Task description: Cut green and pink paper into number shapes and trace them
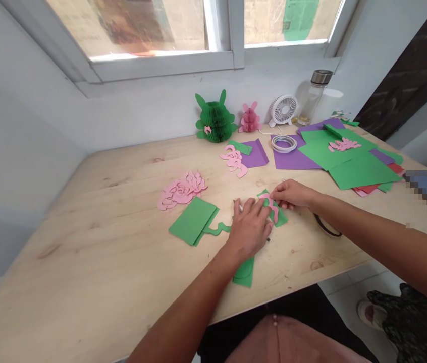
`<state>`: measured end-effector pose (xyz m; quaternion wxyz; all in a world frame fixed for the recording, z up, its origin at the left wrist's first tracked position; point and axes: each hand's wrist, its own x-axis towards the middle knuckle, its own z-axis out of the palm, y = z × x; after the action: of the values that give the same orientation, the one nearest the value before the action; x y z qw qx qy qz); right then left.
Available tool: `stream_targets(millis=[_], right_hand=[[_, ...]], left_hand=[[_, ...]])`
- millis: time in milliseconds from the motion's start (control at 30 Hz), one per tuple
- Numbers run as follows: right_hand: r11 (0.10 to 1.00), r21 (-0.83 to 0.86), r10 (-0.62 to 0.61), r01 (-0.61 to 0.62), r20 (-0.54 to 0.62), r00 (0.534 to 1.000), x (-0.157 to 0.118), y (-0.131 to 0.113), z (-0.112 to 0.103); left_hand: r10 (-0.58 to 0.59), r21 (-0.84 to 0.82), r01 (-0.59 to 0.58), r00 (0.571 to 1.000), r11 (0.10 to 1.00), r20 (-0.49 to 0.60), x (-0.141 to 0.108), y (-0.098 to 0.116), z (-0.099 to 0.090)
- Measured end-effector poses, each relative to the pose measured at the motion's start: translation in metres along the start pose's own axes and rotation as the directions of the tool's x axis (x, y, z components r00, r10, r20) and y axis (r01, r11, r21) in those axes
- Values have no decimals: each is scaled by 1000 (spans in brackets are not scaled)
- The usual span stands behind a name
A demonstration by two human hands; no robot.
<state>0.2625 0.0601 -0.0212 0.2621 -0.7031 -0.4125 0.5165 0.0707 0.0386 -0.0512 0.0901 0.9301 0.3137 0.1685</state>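
Observation:
My left hand (250,227) lies palm down, fingers stretched out, beside a pink paper cutout (275,213) that rests on a small green paper piece (282,219). My right hand (291,194) pinches at the cutout's upper edge; the pale end of a thin pen-like stick (283,180) shows above its fingers. Partly under my left hand are a wavy green paper strip (218,230) and a green paper piece with a drawn curve (244,272). What else the palm covers is hidden. Folded green paper (194,221) lies to the left.
Pink cutouts (183,190) are piled at left, with more pink cutouts (234,160) behind. Green honeycomb figure (216,122), small pink figure (250,118), fan (284,109) and bottle (311,98) stand along the wall. Tape rolls (283,143) and green sheets (365,169) lie at right.

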Motion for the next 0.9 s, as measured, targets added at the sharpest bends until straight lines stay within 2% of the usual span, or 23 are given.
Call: stream_targets(millis=[200,333,467,533,567,600,667,733,800,833,900], right_hand=[[998,-56,-14,11,-49,999,4,3,4],[999,-38,-41,39,-67,997,0,3,5],[993,34,-108,112,-93,990,-13,0,2],[985,80,-144,153,-112,983,-23,-3,0],[980,102,-159,172,-123,979,-30,-3,0],[974,123,-173,190,-136,976,-36,-4,0],[961,165,-197,224,-165,966,-50,-4,2],[944,204,-220,258,-191,957,-63,-3,6],[928,238,-240,288,-211,948,-74,-1,11],[920,251,-249,301,-219,944,-78,0,13],[906,273,-264,324,-235,936,-85,3,17]], left_hand=[[1,4,-1,1000,1000,12,0,0,0],[-17,-63,16,1000,998,-1,0,-1,-3],[-143,-301,92,978,949,-155,1,-5,-7],[-280,-506,135,933,852,-224,2,-8,-9],[-355,-613,154,909,775,-221,3,-8,-10],[-421,-712,169,886,681,-192,4,-8,-12],[-507,-865,204,860,458,-66,6,-7,-16],[-501,-937,259,858,233,113,7,-4,-23],[-413,-940,335,867,67,279,7,2,-32],[-362,-932,361,872,18,331,7,5,-36],[-297,-926,375,881,-33,368,5,13,-42]])
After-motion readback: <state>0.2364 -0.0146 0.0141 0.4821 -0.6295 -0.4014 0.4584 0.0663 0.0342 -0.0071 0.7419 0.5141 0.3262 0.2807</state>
